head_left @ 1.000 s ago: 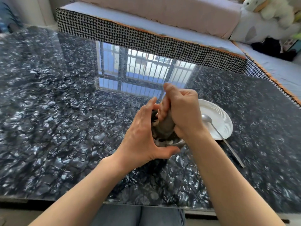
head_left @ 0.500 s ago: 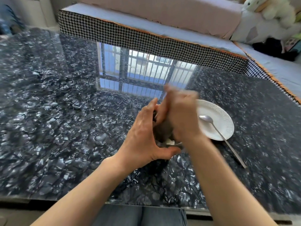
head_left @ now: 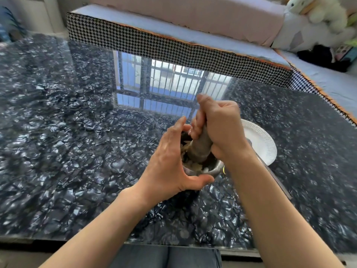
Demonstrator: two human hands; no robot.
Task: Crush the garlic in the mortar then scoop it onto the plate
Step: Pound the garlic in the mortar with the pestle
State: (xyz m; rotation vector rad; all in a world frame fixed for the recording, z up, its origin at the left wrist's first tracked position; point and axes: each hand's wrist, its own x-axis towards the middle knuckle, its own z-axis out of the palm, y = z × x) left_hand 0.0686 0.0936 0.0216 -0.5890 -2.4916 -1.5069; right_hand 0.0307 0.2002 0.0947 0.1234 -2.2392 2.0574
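Observation:
A grey stone mortar [head_left: 213, 170] stands on the dark marbled table, holding pale crushed garlic [head_left: 197, 167]. My left hand [head_left: 168, 163] wraps round the mortar's left side, thumb across its near wall. My right hand [head_left: 218, 128] grips the grey pestle [head_left: 200, 147], whose lower end sits down in the garlic. A white paper plate [head_left: 260, 140] lies just right of the mortar, partly hidden behind my right hand. A metal spoon's handle [head_left: 278, 182] runs from the plate toward the near right; its bowl is hidden.
The glossy black table [head_left: 67, 142] reflects a barred window [head_left: 164, 88]. A houndstooth-edged sofa [head_left: 173, 43] runs along the far side, with plush toys [head_left: 316, 10] at the far right. My knees [head_left: 168, 256] show under the table's near edge.
The pestle has pumped up and down in my right hand and is now pressed low in the mortar. My left hand stays on the mortar. More crushed garlic shows.

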